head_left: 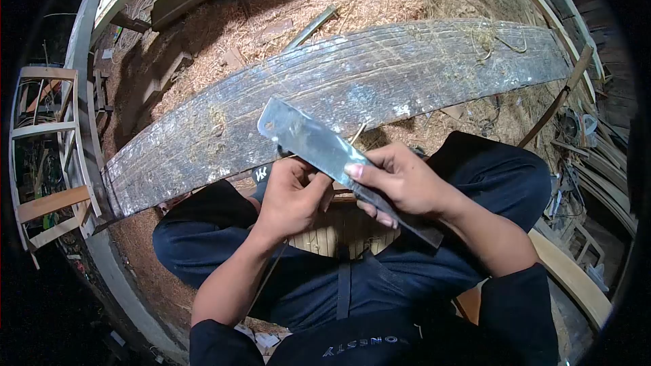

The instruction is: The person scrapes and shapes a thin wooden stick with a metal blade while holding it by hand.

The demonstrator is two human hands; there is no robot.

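My right hand [393, 183] grips a broad-bladed knife [305, 137], thumb on its upper face. The wide end points up and to the left, and the narrow dark end passes beyond my fingers. Close beside the blade, my left hand [291, 196] is closed in a pinch. A thin pale strip [271, 276] trails from below it along my forearm; the part inside the fingers is hidden. Another light strip end [359, 133] sticks up behind the blade. Under both hands, a slatted bamboo piece [315, 238] rests at my lap, partly covered.
A long weathered plank [434, 61] curves across in front of my crossed legs. Shavings [380, 0] cover the ground. A wooden frame [51, 125] stands at the left. At the right are a leaning stick [559, 98] and curved wooden strips [576, 278].
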